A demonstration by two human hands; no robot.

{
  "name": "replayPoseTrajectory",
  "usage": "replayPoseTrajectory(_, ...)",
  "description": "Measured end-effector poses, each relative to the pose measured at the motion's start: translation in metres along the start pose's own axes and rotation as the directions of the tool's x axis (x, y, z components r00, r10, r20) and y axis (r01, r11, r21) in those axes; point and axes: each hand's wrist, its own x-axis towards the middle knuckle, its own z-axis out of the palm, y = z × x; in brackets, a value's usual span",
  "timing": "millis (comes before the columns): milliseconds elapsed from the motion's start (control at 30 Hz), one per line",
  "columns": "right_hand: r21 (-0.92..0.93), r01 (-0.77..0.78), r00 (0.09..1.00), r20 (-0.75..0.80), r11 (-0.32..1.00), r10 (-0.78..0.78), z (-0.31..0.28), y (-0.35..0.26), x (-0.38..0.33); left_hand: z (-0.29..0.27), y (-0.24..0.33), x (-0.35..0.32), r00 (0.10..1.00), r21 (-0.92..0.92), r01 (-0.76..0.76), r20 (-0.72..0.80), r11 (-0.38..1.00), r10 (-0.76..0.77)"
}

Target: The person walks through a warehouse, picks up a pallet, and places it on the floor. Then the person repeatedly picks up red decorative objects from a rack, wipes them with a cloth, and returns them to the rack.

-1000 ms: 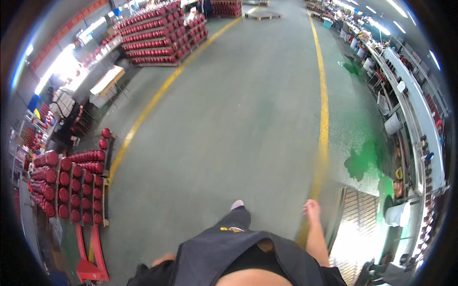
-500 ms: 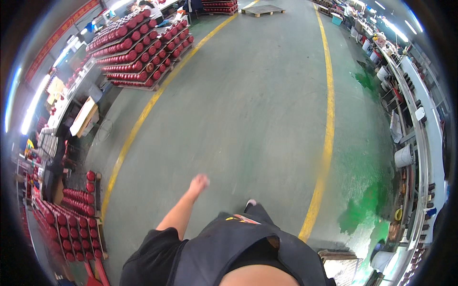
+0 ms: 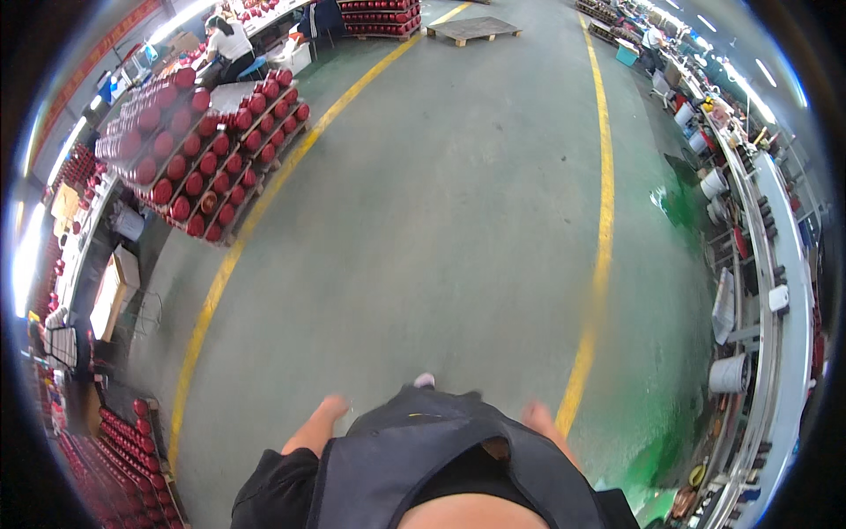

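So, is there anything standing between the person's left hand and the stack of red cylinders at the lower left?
Nothing visible stands in the way: between the left hand and the stack of red cylinders there is just green floor crossed by a yellow line.

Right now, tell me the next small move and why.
Probably a short step ahead between the left yellow line and right yellow line: red cylinders stand stacked beyond the left one, a green patch spreads beyond the right, and no load is discernible in the blurred left hand or right hand.
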Motion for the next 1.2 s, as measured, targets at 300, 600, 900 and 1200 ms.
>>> replayPoseTrajectory(300,-0.062,-0.318,0.902,0.290,0.946,0.321,-0.130,0.013,0.268,-0.586,0.331,0.394,0.754,-0.632,-0.624,-0.642,0.458,0.141)
replayPoseTrajectory(600,0.426,0.193,0.966,-0.242,0.884,-0.094,-0.562,-0.227,0.880,-0.600,0.317,0.510,0.883,-0.018,0.056,0.467,0.998,-0.041)
replayPoseTrajectory(900,-0.107,0.068,0.979,0.198,0.992,-0.046,-0.737,-0.398,1.216,-1.025,0.481,0.888,0.984,-0.253,0.162,-0.027,0.954,-0.175)
replayPoseTrajectory(1200,-0.063,-0.183,0.934,0.301,0.981,0.194,-0.892,-0.393,1.505,-1.580,0.773,1.263,0.812,-0.709,-0.538,-0.581,0.455,0.056)
